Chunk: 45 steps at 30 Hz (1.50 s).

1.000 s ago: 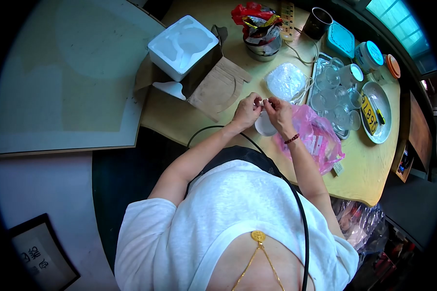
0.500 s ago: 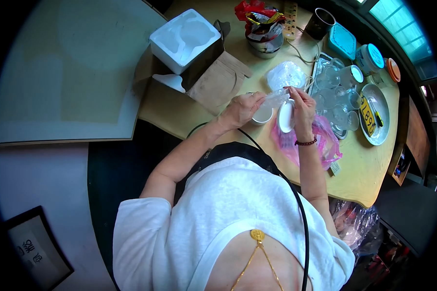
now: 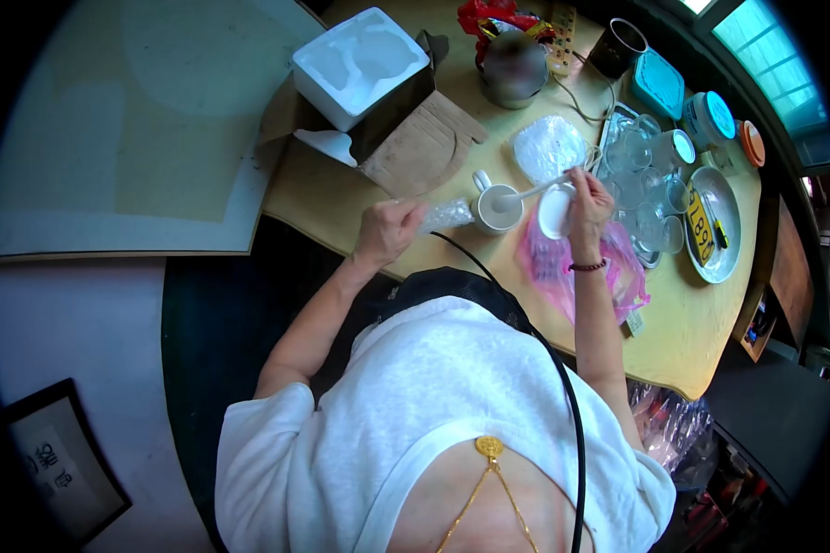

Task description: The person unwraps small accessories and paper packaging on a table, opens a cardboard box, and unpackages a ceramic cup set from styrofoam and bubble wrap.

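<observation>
My left hand [image 3: 386, 232] is closed on a strip of clear bubble wrap [image 3: 446, 216] that reaches toward a white mug [image 3: 496, 219]. The mug stands upright on the table, its handle pointing away from me. In my right hand [image 3: 588, 207] is a white spoon [image 3: 537, 189], pinched by its handle with the bowl end over the mug's mouth. A white oval lid [image 3: 554, 211] is just below the spoon, beside my right hand; whether my fingers touch it I cannot tell. Under that hand lies a pink plastic bag [image 3: 621, 276].
An open cardboard box [image 3: 424, 143] with a white foam block [image 3: 360, 64] sits at the back left. A clear wrapped bundle [image 3: 549, 149] lies behind the mug. On the right are a tray of glasses [image 3: 650, 189] and a metal dish [image 3: 730, 235] holding a yellow plate.
My left hand has drawn away to the left with the bubble wrap. The white spoon now shows bare in my right hand, and the mug and its handle have come into view.
</observation>
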Motion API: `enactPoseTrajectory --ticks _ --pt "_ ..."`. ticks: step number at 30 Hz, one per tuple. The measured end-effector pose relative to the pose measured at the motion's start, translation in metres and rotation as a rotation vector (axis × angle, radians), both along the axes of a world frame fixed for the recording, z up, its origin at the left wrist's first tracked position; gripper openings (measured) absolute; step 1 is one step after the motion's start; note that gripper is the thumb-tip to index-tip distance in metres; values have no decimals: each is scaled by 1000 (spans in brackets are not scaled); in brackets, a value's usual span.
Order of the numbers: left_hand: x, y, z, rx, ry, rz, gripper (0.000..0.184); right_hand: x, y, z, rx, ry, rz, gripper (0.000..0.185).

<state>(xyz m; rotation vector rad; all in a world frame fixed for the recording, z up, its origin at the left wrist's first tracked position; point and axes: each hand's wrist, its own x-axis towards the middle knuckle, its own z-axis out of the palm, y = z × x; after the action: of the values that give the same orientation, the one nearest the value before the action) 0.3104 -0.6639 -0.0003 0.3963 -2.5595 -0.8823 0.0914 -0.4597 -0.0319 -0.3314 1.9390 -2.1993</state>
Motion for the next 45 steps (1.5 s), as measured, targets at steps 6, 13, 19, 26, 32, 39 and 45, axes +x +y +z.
enactPoseTrajectory --ticks 6,13,19,26,32,39,45 --pt "3 4 3 -4 -59 -49 15 24 -28 -46 240 90 85 24" --pt "-32 23 -17 305 -334 -290 28 33 -39 -52 412 164 117 30" --pt "-67 47 -45 471 -515 -271 35 37 -24 -60 425 -26 112 34" --pt "-73 52 -67 412 -440 -150 32 35 -19 -62 332 -53 133 32" --pt "-74 42 -60 572 -489 -50 32 19 -31 -57 375 147 285 22" --pt "-75 41 -60 430 -575 -22 36 12 -54 -44 425 253 490 17" --pt "-77 53 -72 251 -550 113 37 14 -54 -41 422 392 441 16"
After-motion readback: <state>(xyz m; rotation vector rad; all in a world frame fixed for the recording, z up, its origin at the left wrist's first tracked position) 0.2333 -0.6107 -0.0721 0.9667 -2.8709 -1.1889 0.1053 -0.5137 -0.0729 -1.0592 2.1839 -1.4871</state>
